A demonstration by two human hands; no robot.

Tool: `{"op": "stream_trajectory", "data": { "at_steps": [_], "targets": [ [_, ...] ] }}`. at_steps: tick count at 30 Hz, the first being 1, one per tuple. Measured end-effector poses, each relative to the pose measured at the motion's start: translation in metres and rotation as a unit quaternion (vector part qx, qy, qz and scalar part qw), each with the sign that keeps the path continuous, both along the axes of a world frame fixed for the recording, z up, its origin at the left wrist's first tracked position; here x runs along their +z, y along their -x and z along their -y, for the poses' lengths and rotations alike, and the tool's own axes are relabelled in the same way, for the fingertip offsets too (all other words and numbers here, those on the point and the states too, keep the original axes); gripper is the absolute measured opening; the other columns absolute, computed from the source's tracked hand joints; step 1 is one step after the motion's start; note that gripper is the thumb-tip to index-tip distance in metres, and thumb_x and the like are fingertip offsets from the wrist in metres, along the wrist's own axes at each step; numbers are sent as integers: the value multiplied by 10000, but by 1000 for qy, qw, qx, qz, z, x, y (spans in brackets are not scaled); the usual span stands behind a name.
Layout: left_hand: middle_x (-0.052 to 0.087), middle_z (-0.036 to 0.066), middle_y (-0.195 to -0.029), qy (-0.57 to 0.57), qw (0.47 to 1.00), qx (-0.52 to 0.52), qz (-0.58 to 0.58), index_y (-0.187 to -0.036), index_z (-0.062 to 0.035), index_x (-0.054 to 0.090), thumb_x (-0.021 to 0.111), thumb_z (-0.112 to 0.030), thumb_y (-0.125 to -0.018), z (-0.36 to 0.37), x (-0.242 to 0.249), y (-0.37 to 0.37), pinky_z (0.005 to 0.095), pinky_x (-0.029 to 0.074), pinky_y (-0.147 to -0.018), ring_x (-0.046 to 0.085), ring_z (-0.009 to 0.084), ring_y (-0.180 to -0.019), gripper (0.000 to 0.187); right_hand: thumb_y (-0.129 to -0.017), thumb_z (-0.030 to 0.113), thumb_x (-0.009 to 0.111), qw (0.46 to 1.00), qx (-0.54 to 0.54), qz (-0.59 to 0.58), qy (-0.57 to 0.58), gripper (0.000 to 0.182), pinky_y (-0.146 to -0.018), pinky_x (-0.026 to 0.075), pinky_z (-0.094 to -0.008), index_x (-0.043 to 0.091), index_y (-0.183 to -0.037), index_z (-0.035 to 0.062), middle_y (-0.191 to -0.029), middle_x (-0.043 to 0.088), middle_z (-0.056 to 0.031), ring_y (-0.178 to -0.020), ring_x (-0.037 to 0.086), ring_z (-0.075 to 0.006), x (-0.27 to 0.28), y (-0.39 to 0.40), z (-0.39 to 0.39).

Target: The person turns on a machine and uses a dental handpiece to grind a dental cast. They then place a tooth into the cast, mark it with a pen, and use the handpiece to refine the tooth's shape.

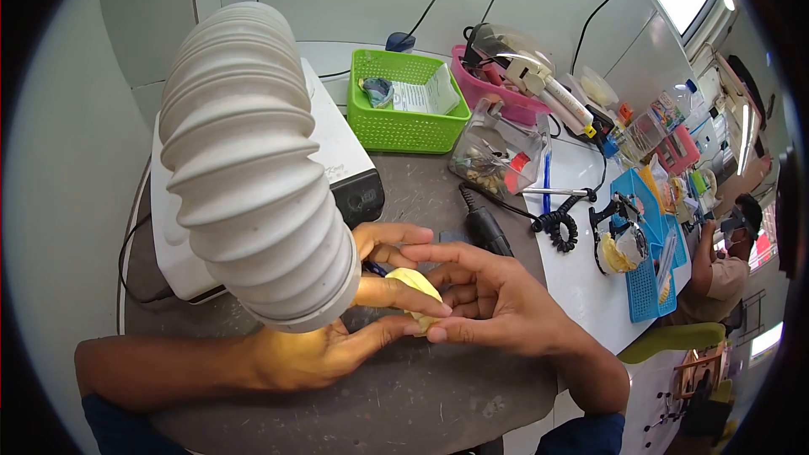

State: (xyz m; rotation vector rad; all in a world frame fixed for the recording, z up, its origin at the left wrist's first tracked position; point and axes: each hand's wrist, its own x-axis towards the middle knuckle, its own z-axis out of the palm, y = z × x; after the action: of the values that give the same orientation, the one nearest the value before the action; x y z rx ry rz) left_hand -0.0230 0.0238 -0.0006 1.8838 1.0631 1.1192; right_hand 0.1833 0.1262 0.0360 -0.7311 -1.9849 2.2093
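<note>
A pale yellow dental cast (pixel 415 284) is held between both my hands, just beyond the mouth of a white corrugated suction hose (pixel 244 160). My left hand (pixel 337 345) is closed on the cast, with its thumb at the near edge and a finger laid across the front. The hose end hides part of this hand. Fingers of my right hand (pixel 497 299) pinch the cast from the right, thumb tip at its lower edge. A slim dark blue thing (pixel 374 269) shows beside the cast, between the left fingers; its kind is unclear.
A white machine (pixel 337 135) stands behind the hose. Around the bench are a green basket (pixel 404 131), a clear box (pixel 497 156), a black handpiece (pixel 487 232) with coiled cord, an articulator (pixel 619 244) and a blue basket (pixel 642 291). Another person (pixel 725 274) sits far right.
</note>
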Motion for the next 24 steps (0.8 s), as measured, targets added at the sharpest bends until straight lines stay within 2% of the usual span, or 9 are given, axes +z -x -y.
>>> {"op": "stream_trajectory", "data": {
  "at_steps": [2, 3, 5, 6, 7, 10, 14, 16, 24],
  "targets": [
    [370, 108, -1398, 2, 999, 37, 12, -1242, -103, 606, 717, -41, -846, 3, 1, -3, 325, 427, -1006, 472, 188, -1202, 416, -835, -27, 710, 1000, -11, -8, 17, 707, -925, 528, -290, 353, -1443, 20, -1296, 532, -158, -1127, 596, -184, -2, 0, 1],
    [370, 108, -1398, 1, 999, 37, 12, -1242, -103, 606, 717, -41, -846, 5, 0, -5, 325, 427, -1006, 472, 188, -1202, 416, -825, -22, 723, 1000, -19, -15, -19, 713, -927, 527, -289, 362, -1439, 23, -1288, 521, -142, -1124, 595, -182, -2, 0, 2],
    [375, 105, -1390, 39, 985, 98, 137, -1366, -56, 431, 716, -11, -837, 8, -3, -9, 315, 446, -982, 462, 163, -1213, 603, -815, -17, 737, 998, -28, -22, -58, 720, -929, 527, -288, 371, -1434, 26, -1279, 510, -127, -1122, 593, -180, -3, 0, 4],
    [460, 101, -1293, 64, 985, 108, 118, -1389, -42, 328, 709, 16, -834, 9, 1, -10, 297, 464, -953, 507, 144, -1163, 676, -803, -11, 751, 995, -38, -27, -88, 719, -929, 528, -290, 388, -1422, 28, -1281, 499, -117, -1115, 595, -180, -3, 0, 4],
    [460, 101, -1293, 64, 985, 108, 118, -1389, -42, 328, 709, 16, -834, 11, 2, -11, 297, 464, -953, 507, 144, -1163, 676, -791, -5, 766, 991, -47, -32, -119, 717, -928, 528, -293, 405, -1410, 30, -1283, 487, -107, -1108, 596, -179, -4, 1, 5],
    [563, 41, -1038, 205, 944, 89, 242, -1334, -42, 355, 658, 40, -870, 17, 3, -16, 263, 473, -934, 583, 115, -1009, 560, -774, -5, 780, 979, -59, -44, -192, 704, -926, 529, -299, 432, -1386, 24, -1242, 497, -86, -1088, 606, -173, -8, 0, 6],
    [560, 40, -1043, 222, 929, 83, 285, -1321, -48, 366, 643, 30, -885, 17, 6, -16, 268, 471, -943, 576, 109, -1014, 522, -761, 0, 793, 966, -69, -50, -245, 700, -912, 533, -303, 447, -1370, 18, -1216, 496, -82, -1067, 614, -170, -12, 2, 8],
    [561, 38, -1048, 234, 923, 103, 289, -1310, -49, 370, 639, 17, -894, 17, 6, -15, 266, 468, -948, 573, 99, -1009, 499, -758, 58, 803, 939, -83, -90, -322, 639, -796, 578, -281, 518, -1331, 60, -1107, 566, -91, -919, 645, -151, -18, 3, 8],
    [577, 28, -1011, 268, 916, 103, 280, -1251, -45, 419, 657, 4, -890, 16, 8, -13, 251, 466, -935, 568, 84, -1000, 435, -754, 42, 797, 912, -86, -100, -388, 623, -795, 583, -287, 522, -1313, 54, -1109, 567, -106, -924, 662, -177, -17, 6, 13]
  ]
}}
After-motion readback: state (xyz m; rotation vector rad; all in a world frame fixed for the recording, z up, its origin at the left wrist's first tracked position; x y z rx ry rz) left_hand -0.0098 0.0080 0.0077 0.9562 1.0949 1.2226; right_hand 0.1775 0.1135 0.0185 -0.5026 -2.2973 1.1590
